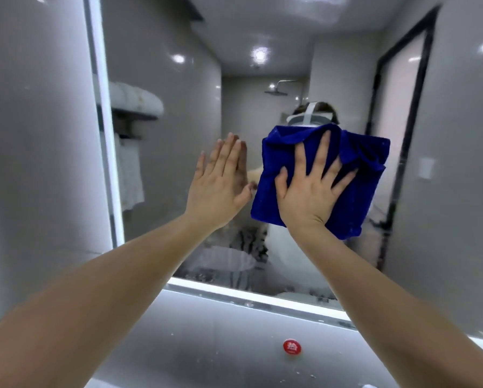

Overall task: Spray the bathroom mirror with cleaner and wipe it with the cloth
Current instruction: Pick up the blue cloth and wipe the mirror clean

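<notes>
Two bare forearms (100, 298) reach up from the bottom edge toward the mirror (178, 107). Between them, low on the grey, white-speckled wall (212, 340) under the glass, sits a round red sticker (292, 346). It bears one white character with a smaller line beneath, and both are too blurred to read with certainty.

The right hand (310, 191) lies flat on a blue cloth (360, 169). Its fingers (324, 147) are straight, spread wide and point upward, pressing the cloth against the glass rather than curling round it. The cloth is folded into a rough rectangle in the middle of the mirror, right of centre. Its longer side runs up and down, with the top leaning a little to the right, and creases gather at the upper right corner. No label or print shows on it.

The left hand (220, 180) is just beside the cloth's left edge, flat and holding nothing. Its straight fingers (229, 152) are close together and point up, the tips meeting their own reflection in the glass.

A bright lit strip (234, 296) borders the mirror's bottom and left edges. The glass reflects rolled white towels (135, 98) on a rack and a shower head (279, 88).
</notes>
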{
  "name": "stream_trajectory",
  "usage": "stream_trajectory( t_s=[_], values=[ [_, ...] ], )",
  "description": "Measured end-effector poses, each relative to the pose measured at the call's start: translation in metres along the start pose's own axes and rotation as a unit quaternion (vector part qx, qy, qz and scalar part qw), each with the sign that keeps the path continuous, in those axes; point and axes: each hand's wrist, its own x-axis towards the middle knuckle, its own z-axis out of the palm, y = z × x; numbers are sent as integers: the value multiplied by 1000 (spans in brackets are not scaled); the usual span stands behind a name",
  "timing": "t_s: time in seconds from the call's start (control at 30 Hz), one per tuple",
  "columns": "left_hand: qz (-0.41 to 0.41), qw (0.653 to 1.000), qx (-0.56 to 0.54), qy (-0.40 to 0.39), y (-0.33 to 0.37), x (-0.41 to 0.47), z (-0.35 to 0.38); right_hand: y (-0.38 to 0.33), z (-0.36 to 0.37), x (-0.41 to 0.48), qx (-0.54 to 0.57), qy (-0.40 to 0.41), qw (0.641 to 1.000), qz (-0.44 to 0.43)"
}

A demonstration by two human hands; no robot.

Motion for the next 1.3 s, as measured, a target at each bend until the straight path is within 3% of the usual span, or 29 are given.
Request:
stream_trajectory(
  t_s=[0.43,0.73,1.0,1.3],
  values=[
    [-15,999,36,-14,-138,-13,-6,-146,43,-22,32,17,999,-13],
    [-81,995,38,-33,-179,-45,9,-159,47,-25,34,8,999,-16],
    [-75,996,35,-18,-216,-41,4,-173,46,-24,14,-5,1000,8],
    [5,999,-38,19,-295,-5,-4,-299,83,-28,-12,23,996,-85]
  ],
)
